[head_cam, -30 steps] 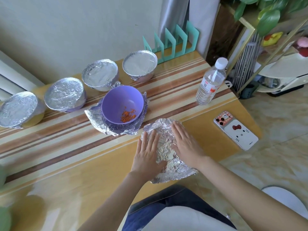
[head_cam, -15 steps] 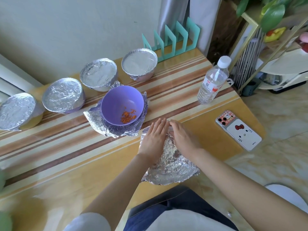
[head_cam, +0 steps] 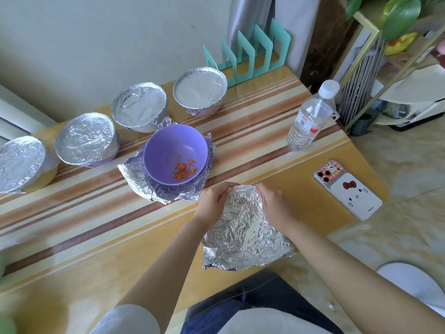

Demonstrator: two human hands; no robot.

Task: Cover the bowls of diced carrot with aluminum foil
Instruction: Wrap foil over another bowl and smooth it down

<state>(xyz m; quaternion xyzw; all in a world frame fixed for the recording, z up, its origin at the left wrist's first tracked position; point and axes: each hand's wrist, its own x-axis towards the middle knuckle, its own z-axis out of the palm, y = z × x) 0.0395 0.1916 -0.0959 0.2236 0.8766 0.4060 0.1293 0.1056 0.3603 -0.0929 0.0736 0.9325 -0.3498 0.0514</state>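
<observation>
The striped yellow surface point(head_cam: 96, 213) carries four foil-covered bowls point(head_cam: 138, 106) from nine round to twelve o'clock. A water bottle point(head_cam: 310, 116) stands at two, a phone point(head_cam: 348, 189) lies at three, and a crumpled foil sheet point(head_cam: 243, 227) at five.

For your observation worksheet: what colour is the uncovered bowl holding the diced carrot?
Purple, a light lilac shade. The uncovered bowl shows best in the head view.

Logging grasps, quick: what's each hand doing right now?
Left hand: closed, gripping the far edge of the foil sheet.
Right hand: closed, gripping that same far edge.
</observation>
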